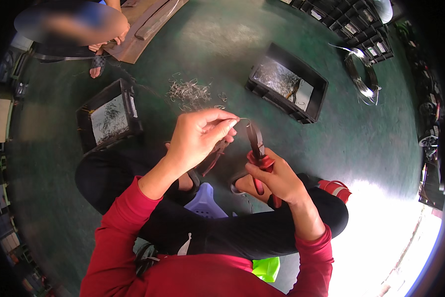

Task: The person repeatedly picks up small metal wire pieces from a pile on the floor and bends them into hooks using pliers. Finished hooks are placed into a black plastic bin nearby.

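Note:
Between thumb and index finger, my left hand [197, 134] pinches a short, thin metal wire [244, 119] with a curved end. My right hand [278, 179] is wrapped around the red handles of a pair of pliers [256, 143]. The jaws point up and away from me, right at the wire's curved end; whether they grip it I cannot tell. Beneath my left hand, a second red-handled tool [214, 159] is partly hidden. Farther off on the green floor lies a loose pile of bent wire pieces [189, 92], with a few strays beside it.
Black crates stand left [135, 115] and right [315, 112] of the pile, with thin pieces inside. A wire coil [362, 74] lies near stacked black crates [348, 24] at far right. Another person's hand [122, 33] is at upper left by cardboard [133, 49]. A purple plastic stool [206, 200] sits below me.

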Action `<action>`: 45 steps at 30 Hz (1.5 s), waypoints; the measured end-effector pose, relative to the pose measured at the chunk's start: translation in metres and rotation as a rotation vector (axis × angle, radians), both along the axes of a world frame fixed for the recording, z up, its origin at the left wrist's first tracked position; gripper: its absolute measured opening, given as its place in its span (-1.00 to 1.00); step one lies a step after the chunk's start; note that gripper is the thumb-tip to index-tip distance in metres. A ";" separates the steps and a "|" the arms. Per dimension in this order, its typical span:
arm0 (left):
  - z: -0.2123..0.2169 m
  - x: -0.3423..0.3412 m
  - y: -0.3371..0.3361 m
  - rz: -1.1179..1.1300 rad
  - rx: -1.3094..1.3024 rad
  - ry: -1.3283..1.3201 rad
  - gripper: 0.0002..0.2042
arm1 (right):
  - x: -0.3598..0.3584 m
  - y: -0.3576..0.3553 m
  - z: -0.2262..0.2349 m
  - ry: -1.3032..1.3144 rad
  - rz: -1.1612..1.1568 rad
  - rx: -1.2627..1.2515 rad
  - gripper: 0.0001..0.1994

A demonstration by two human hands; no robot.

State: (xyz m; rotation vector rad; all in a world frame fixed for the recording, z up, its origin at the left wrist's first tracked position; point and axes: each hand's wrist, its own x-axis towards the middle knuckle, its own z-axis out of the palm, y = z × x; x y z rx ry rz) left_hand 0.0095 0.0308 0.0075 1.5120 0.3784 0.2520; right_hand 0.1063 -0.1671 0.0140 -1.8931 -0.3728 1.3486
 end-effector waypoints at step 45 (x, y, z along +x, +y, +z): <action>-0.021 -0.004 -0.013 -0.079 0.465 -0.071 -0.79 | -0.001 -0.001 -0.001 -0.079 0.103 -0.111 -0.67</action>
